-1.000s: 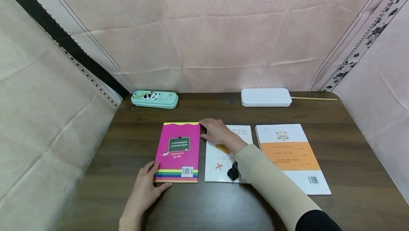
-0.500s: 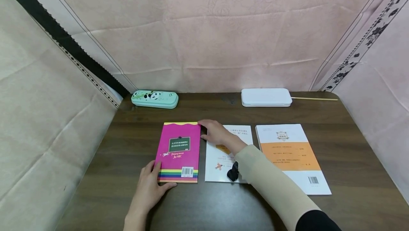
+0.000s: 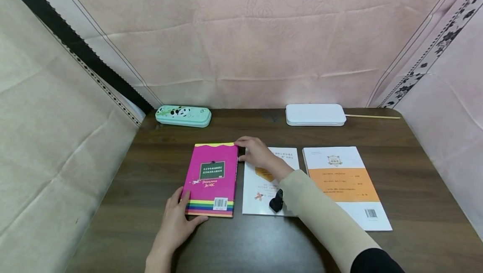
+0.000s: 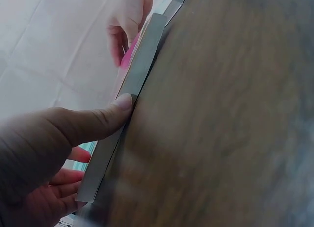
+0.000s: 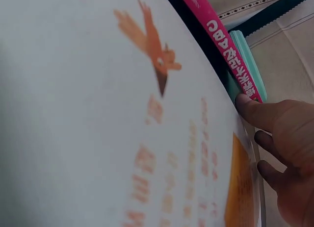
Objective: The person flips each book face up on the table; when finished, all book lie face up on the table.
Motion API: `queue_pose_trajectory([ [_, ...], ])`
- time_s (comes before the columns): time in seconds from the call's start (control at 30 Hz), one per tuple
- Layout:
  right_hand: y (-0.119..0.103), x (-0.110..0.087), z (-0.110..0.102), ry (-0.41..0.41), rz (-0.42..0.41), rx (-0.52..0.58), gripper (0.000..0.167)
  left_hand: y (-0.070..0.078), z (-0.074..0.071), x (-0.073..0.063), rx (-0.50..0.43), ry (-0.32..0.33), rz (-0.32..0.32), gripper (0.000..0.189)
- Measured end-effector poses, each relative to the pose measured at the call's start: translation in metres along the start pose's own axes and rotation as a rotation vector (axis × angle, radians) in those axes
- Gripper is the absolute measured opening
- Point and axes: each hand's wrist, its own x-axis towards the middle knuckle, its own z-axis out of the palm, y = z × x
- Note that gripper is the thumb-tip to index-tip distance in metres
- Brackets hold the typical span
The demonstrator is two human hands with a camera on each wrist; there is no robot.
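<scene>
A pink book [image 3: 215,153] with a green board picture and rainbow stripes lies left of centre in the head view. Around its near left corner my left hand [image 3: 174,222] grips it, fingers along the left side. The left wrist view has the thumb [image 4: 98,124] against the book's near edge [image 4: 142,65]. My right hand [image 3: 256,152] holds the far right corner, reaching across a white book [image 3: 254,199]. In the right wrist view, the right thumb [image 5: 260,112] meets the end of the pink spine [image 5: 223,43]. The book's right side is slightly raised.
To the right lies a white book with an orange band [image 3: 343,185]. Along the back edge of the brown table [image 3: 113,231] are a mint panda pencil case [image 3: 183,116], a white case [image 3: 315,115] and a thin stick [image 3: 373,117]. Pale cloth [image 3: 241,46] hangs behind.
The pink book's right side has risen slightly, showing its spine, as my right hand moved up a little. My left hand shifted slightly right along the near edge earlier.
</scene>
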Motion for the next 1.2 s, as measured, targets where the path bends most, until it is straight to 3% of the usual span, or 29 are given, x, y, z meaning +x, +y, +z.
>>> queue_pose_trajectory([
  [0.33,0.006,-0.004,-0.004,0.021,-0.024,0.045,0.058,-0.005,-0.001,-0.003,-0.054,-0.018,-0.021,0.099],
  [0.57,0.008,-0.006,-0.008,0.066,0.003,0.182,0.046,-0.007,0.0,-0.008,-0.091,0.073,0.033,0.083],
  [0.67,0.005,-0.005,-0.01,0.035,0.011,0.165,0.043,-0.005,0.002,-0.008,-0.096,0.104,0.063,0.075],
  [0.8,0.001,-0.005,-0.012,-0.043,0.05,0.041,0.048,-0.003,0.003,-0.007,-0.103,0.079,0.069,0.075],
  [0.97,-0.001,-0.006,-0.009,-0.071,0.096,-0.068,0.05,-0.001,0.002,-0.007,-0.1,0.03,0.034,0.08],
  [1.07,-0.002,-0.005,-0.007,-0.067,0.077,-0.064,0.046,0.0,0.003,-0.005,-0.094,0.002,0.012,0.082],
  [1.2,-0.004,-0.004,-0.007,-0.033,0.054,0.02,0.036,0.0,0.003,-0.004,-0.09,-0.014,-0.001,0.083],
])
